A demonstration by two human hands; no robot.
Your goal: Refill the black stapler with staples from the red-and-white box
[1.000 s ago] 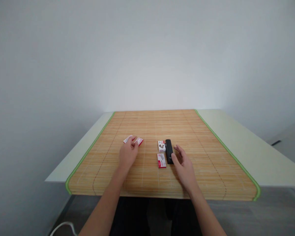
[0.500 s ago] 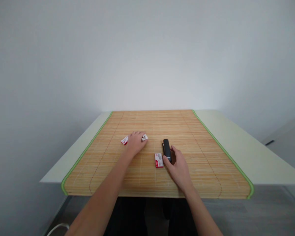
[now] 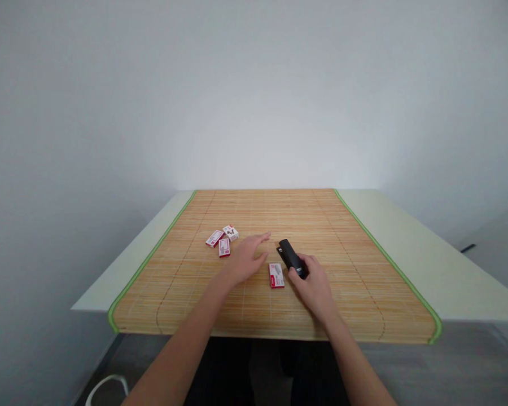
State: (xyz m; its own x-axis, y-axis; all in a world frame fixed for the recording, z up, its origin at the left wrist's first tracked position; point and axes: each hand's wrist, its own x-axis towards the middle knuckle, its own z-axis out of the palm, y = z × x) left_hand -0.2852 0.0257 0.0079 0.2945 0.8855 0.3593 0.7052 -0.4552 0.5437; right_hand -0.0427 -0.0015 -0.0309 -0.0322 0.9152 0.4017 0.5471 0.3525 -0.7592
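The left hand [image 3: 246,260] has let go and come away flat and spread; 3 small boxes [image 3: 222,240] now sit together on the mat [image 3: 364,270]; the right hand [image 3: 314,283] has wrapped around the black stapler [image 3: 291,257], turning it beside 1 red box [image 3: 276,276]

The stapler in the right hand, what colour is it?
Black; the stapler shows in the head view.

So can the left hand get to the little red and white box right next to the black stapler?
Probably yes. The left hand hangs open just left of the small red and white box lying flat on the bamboo mat, with nothing between them. The right hand holds only the black stapler.
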